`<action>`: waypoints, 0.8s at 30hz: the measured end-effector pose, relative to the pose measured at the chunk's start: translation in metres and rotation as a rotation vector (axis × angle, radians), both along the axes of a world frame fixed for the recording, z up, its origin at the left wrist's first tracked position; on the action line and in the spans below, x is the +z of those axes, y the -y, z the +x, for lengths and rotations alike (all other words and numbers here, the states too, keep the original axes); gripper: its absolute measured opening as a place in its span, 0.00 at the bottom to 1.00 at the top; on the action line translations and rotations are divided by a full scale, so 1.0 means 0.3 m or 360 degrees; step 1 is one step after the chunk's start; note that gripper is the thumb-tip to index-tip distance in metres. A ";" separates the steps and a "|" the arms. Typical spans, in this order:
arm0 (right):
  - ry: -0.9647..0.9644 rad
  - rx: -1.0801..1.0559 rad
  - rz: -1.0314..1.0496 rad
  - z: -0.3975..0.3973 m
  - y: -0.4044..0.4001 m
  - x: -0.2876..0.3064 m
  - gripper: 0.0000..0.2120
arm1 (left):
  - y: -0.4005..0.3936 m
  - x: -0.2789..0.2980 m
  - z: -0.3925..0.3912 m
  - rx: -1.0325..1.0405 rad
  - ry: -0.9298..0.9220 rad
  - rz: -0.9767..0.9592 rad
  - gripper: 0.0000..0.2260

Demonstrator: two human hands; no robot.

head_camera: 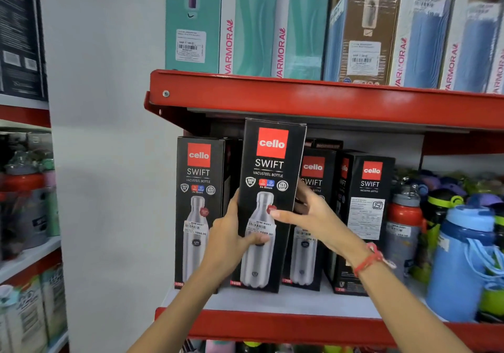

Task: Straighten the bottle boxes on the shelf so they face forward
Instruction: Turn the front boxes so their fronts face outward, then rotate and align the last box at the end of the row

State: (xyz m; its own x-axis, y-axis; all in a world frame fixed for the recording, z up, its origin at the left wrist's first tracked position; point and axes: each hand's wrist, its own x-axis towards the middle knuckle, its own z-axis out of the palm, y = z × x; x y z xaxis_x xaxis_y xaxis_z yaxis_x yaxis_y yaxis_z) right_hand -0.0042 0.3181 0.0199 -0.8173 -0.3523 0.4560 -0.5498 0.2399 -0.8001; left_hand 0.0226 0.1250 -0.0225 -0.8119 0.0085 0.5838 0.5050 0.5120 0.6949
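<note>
Several black Cello Swift bottle boxes stand on the white shelf (300, 302). The second box from the left (271, 169) leans slightly, its front facing me, pulled forward of the row. My left hand (231, 235) grips its left edge, thumb across the front. My right hand (311, 213) holds its right edge, fingers on the front and side. The leftmost box (197, 189) faces forward. A third box (311, 246) sits partly hidden behind my right hand. The rightmost box (366, 197) is turned, showing a side corner and its label panel.
The red upper shelf edge (300, 101) hangs just above the held box, with teal and blue boxes (245, 25) on top. Loose bottles, a red-capped grey one (403, 224) and a blue one (461, 265), crowd the shelf's right. A white wall (103, 161) is at left.
</note>
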 end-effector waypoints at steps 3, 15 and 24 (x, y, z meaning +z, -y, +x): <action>-0.0047 -0.0106 0.0021 -0.017 0.030 -0.003 0.40 | -0.010 -0.002 -0.041 0.0174 0.0052 -0.0044 0.48; -0.0058 -0.0316 0.0108 -0.113 0.087 -0.118 0.41 | -0.038 -0.077 -0.106 0.0255 0.0280 -0.0013 0.41; -0.0922 -0.1550 -0.0292 -0.044 -0.119 -0.137 0.11 | -0.148 -0.079 -0.040 0.0618 -0.0543 -0.0194 0.32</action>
